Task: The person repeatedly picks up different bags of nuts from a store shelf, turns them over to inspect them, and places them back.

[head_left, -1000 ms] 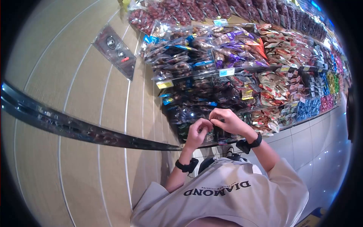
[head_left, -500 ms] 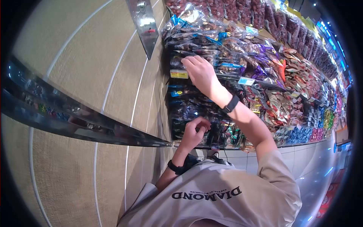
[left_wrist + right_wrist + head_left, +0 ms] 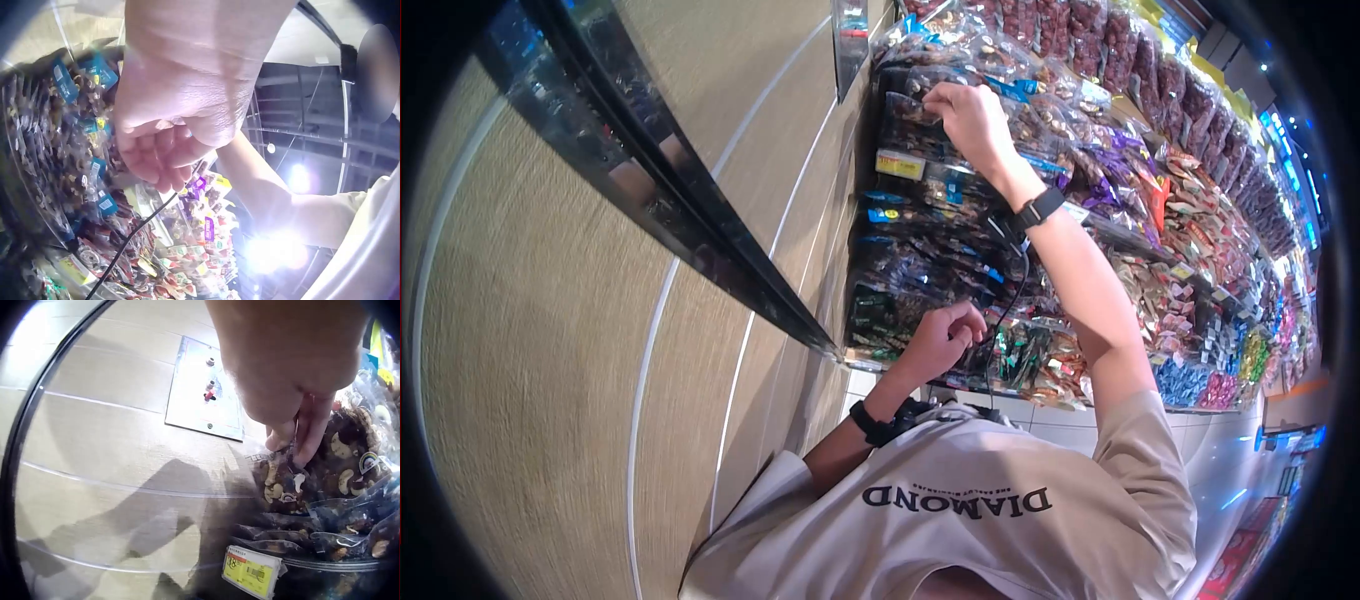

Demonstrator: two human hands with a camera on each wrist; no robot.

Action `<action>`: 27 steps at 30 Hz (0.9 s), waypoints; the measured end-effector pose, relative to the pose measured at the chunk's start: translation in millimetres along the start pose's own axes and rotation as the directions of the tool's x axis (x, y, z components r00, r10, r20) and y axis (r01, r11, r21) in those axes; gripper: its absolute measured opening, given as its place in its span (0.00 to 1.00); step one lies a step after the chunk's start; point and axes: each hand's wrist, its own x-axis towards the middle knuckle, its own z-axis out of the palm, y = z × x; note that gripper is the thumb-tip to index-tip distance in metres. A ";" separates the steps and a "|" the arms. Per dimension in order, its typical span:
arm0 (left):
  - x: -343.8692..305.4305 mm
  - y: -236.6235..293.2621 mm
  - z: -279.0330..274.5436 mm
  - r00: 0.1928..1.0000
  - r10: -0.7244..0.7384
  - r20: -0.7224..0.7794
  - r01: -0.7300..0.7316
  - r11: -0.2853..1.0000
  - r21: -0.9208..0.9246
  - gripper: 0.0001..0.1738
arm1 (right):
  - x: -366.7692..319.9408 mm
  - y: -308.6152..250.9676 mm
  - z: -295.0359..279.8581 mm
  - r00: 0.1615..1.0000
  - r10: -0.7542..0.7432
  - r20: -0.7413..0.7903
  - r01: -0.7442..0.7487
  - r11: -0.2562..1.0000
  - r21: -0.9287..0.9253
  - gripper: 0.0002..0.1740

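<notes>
My right hand (image 3: 975,115) reaches over the upper shelf by the wall. In the right wrist view its thumb and fingers pinch the top edge of a clear bag of nuts (image 3: 284,484), with pale cashews showing through the plastic. Other nut bags (image 3: 340,456) are packed close beside and behind it. Lower down, my left hand (image 3: 945,340) hangs in front of the lower shelf bags with its fingers loosely curled. Nothing shows in that hand in the left wrist view, where its palm side faces the camera.
A yellow price tag (image 3: 250,572) sits on the shelf edge below the nut bags. The tiled wall (image 3: 112,444) carries a metal plate (image 3: 203,390). A dark glossy rail (image 3: 690,190) runs along the left. Red-brown bags (image 3: 1120,45) line the top shelf. A thin black cable (image 3: 128,240) hangs nearby.
My right hand has gone from beside the left hand up to the upper shelf and now pinches a bag of nuts. The left hand stays low. The head view has swung round.
</notes>
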 end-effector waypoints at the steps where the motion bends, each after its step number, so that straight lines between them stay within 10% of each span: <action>1: 1.6 -0.6 0.7 1.000 0.006 -0.006 -0.006 1.000 -0.015 0.11 | -0.8 2.4 2.1 1.000 -0.002 -0.003 0.002 1.000 0.013 0.09; 8: 5.3 -6.5 -2.4 0.992 0.107 -0.064 -0.110 0.993 -0.044 0.11 | -21.2 6.7 3.5 0.984 -0.145 -0.103 0.155 0.983 0.099 0.12; 13: 14.1 0.1 -9.1 0.969 0.165 -0.182 -0.177 0.983 -0.049 0.11 | -46.5 -17.9 -5.0 0.944 0.141 -0.298 -0.032 0.938 0.344 0.06; 18: 20.8 7.7 -18.3 0.949 0.213 -0.231 -0.255 0.952 -0.172 0.22 | -61.4 -32.7 -15.2 0.835 0.507 -0.215 -0.056 0.466 0.883 0.06; 24: 15.1 61.8 -21.6 0.909 0.272 -0.317 -0.385 0.841 -0.381 0.29 | -120.4 -93.7 -61.2 0.668 0.696 0.263 -0.293 -0.078 0.953 0.12; 27: 12.9 65.5 -15.6 0.895 0.297 -0.333 -0.413 0.833 -0.367 0.25 | -154.8 -114.3 -58.5 0.616 0.696 0.370 -0.368 -0.162 0.916 0.11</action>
